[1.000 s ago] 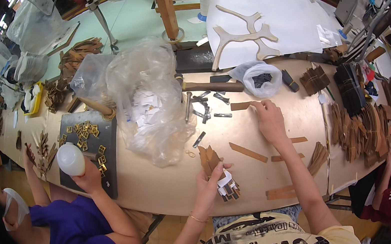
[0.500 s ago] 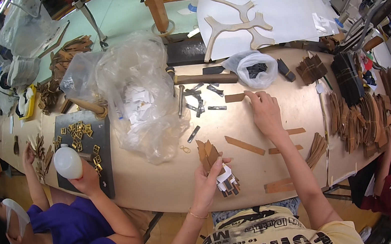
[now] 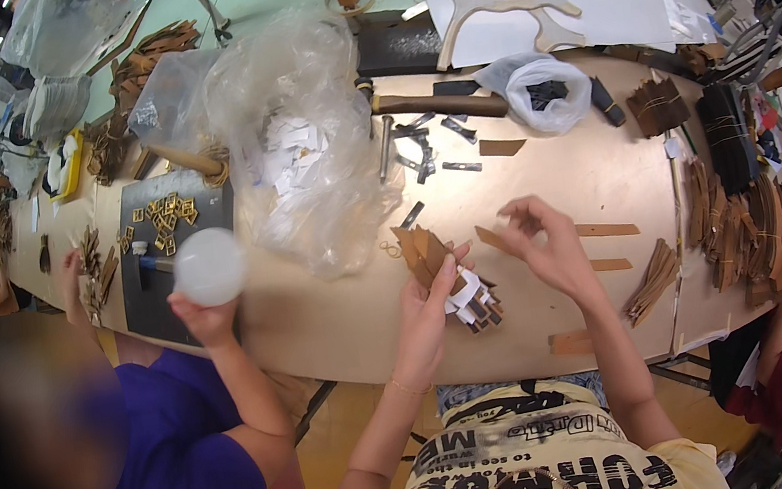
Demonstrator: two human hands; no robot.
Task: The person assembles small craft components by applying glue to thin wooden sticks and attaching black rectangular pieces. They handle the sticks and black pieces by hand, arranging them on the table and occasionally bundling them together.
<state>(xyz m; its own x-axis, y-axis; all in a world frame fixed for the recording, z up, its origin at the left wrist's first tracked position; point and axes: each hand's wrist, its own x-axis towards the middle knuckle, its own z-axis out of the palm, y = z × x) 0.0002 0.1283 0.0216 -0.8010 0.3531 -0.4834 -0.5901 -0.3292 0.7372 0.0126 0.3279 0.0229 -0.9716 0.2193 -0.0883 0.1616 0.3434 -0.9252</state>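
Observation:
My left hand [image 3: 431,324] is closed round a bunch of brown leather strips [image 3: 424,250], fanned out at the top. White paper pieces [image 3: 462,295] and dark ends show at the bunch's lower side. Close to its right, my right hand [image 3: 553,245] has bent fingers at a single brown leather strip [image 3: 493,237], whose far part is covered by the hand. Farther off, another brown strip [image 3: 503,147] lies beside several short black pieces [image 3: 420,151].
A clear plastic bag [image 3: 297,157] with white scraps lies left of centre. Beyond are a hammer [image 3: 441,103] and a white bag [image 3: 551,94] of black pieces. Tied strip bundles [image 3: 727,225] crowd the right. At left, a co-worker holds a white bottle [image 3: 209,267] near brass buckles [image 3: 167,217].
My right hand has come back from the far strip to a nearer one beside my left hand. The far strip stays on the table. The whole view has shifted, and the co-worker's bottle has moved.

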